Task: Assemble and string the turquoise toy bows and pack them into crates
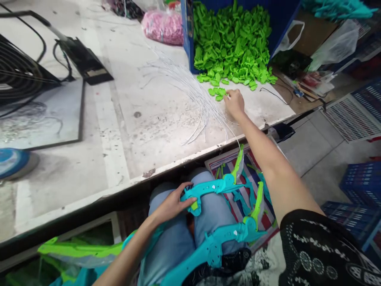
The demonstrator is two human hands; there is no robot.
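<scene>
My left hand (177, 202) is closed around one end of a long teal plastic part (212, 186), its thumb lying over a small green piece (194, 205) set in it. A lime-green arm (238, 163) stands up from the part's far end. On the table, my right hand (234, 104) has its fingertips pinched at the edge of a few small green plastic pieces (218, 93). A second teal part (229, 234) with a similar green arm rests across my lap.
A blue crate (187, 35) on its side spills a heap of green pieces (232, 43). Thin white strands (196, 91) fan over the table (143, 139). Black equipment (86, 59) stands at left, a pink bag (163, 27) at the back. More green parts (83, 248) lie lower left.
</scene>
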